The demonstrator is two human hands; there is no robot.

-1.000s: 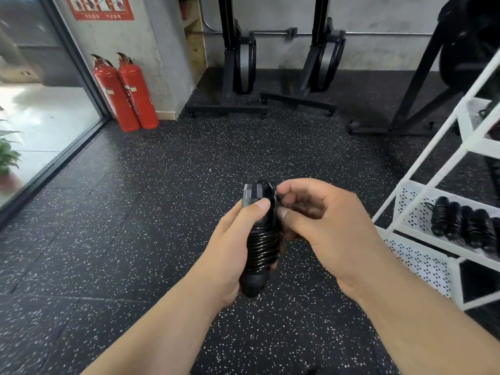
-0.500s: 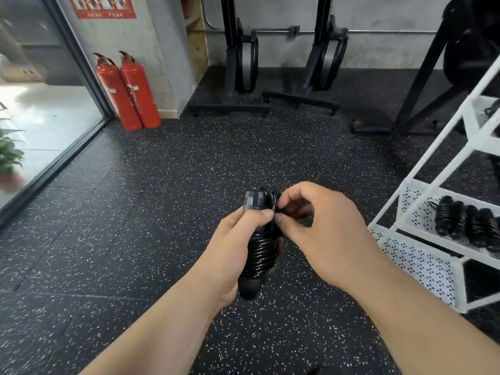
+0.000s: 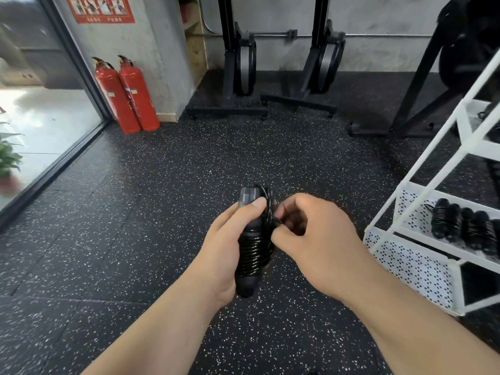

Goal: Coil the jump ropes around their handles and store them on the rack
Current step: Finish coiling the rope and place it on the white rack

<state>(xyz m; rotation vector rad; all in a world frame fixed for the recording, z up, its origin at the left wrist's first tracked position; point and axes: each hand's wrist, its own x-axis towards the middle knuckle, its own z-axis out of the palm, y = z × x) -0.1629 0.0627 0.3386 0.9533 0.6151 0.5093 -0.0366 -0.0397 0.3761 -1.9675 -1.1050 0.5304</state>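
Rope bundle (image 3: pixel 253 247), upright, gripped by left hand (image 3: pixel 224 244); right hand (image 3: pixel 313 244) pinches its cord (image 3: pixel 267 209) (near top). Rack (image 3: pixel 411 266) lies rightward.

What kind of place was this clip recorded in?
Most likely a gym: black speckled rubber floor, two black flywheel exercise machines by the grey wall, and a white metal rack holding coiled black jump ropes.
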